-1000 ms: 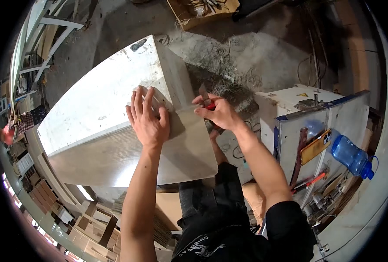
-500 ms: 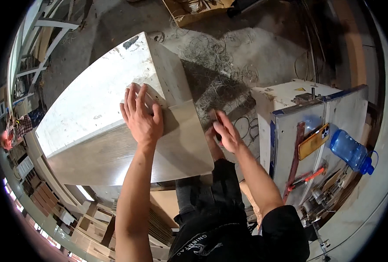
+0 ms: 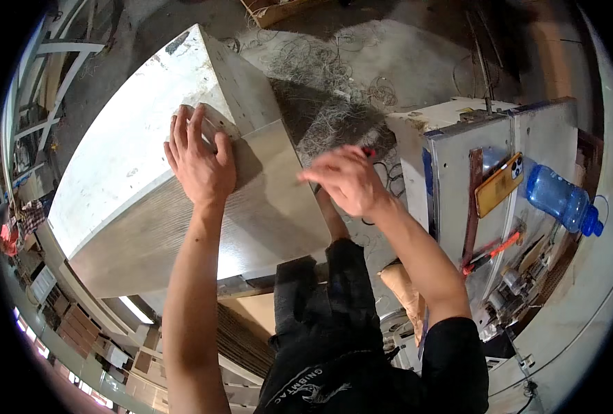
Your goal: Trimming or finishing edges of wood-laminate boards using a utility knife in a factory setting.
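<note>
A brown wood-grain panel [image 3: 265, 193] lies along the near side of a white-topped, curved stand [image 3: 134, 124] with a scuffed surface. My left hand [image 3: 199, 162] rests flat on the stand's white top, fingers stretched out and the wrist over the panel. At the panel's right edge is my right hand [image 3: 351, 181], its fingers bent and blurred by motion. A small red bit [image 3: 368, 152] shows just behind its knuckles, and what the fingers grip is too smeared to make out.
To the right stands a metal-topped machine [image 3: 451, 165] with a phone in a yellow case [image 3: 499, 186], a blue water bottle [image 3: 561, 200] and a red-handled tool [image 3: 496, 250]. Tangled thin strips [image 3: 327, 117] litter the floor beyond. Another person [image 3: 27, 224] is at far left.
My right hand has turned over and lifted a little along the panel's edge, the red bit moving to its far side. My left hand stays on the white top while the whole view shifts.
</note>
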{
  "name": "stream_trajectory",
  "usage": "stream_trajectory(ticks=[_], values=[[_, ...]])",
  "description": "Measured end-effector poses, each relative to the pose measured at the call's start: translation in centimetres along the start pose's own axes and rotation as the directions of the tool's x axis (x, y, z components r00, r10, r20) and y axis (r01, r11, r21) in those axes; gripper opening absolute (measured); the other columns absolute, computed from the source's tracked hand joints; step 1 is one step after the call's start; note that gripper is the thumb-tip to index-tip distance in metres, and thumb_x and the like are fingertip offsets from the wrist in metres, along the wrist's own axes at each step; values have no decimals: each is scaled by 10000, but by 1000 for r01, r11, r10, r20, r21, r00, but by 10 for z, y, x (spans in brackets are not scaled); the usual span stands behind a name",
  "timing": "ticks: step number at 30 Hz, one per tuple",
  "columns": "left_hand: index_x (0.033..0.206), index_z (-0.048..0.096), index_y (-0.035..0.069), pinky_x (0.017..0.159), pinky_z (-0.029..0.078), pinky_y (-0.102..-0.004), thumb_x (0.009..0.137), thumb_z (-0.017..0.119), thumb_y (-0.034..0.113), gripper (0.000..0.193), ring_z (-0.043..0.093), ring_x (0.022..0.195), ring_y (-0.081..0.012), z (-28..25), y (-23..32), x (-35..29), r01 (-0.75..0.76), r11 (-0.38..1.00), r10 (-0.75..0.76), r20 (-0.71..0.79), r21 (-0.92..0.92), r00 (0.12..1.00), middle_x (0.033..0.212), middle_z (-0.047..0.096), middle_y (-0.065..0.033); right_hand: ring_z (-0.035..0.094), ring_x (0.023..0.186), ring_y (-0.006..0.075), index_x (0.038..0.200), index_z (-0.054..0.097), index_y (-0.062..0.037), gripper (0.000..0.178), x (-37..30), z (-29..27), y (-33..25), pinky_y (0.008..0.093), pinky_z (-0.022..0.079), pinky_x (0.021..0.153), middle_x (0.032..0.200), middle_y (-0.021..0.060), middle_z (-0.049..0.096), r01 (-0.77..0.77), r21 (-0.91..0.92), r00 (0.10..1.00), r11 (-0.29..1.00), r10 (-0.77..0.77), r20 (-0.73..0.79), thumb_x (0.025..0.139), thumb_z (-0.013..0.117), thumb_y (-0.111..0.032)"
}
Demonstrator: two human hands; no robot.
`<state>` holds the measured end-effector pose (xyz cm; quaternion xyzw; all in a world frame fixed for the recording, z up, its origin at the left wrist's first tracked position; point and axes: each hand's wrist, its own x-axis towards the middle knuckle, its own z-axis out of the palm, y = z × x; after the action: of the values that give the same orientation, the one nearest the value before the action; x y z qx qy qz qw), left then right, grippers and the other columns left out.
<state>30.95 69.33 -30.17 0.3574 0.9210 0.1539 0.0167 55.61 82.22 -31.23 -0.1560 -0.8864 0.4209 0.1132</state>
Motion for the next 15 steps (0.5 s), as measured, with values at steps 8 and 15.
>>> stream_trajectory(ticks=[8, 15], values=[[1487, 529, 200, 1258, 202, -490, 985, 542, 333, 519, 327, 1526, -285, 0, 2, -1, -12, 1000, 12, 3, 6, 1000, 1608, 422, -108, 654, 919, 206, 1134, 781, -240, 410, -135, 5, -35, 376, 483, 875, 1004, 32, 694, 19, -8, 981, 1000, -17, 191, 820, 671, 0], [1474, 547, 184, 1253, 231, -461, 988, 516, 384, 526, 376, 1494, -298, 9, -10, -3, -55, 998, 56, -43, 19, 998, 1599, 438, -108, 679, 948, 239, 1186, 758, -204, 368, -42, 8, -36, 416, 490, 873, 993, 34, 695, -29, -64, 987, 998, 19, -160, 872, 689, -27]])
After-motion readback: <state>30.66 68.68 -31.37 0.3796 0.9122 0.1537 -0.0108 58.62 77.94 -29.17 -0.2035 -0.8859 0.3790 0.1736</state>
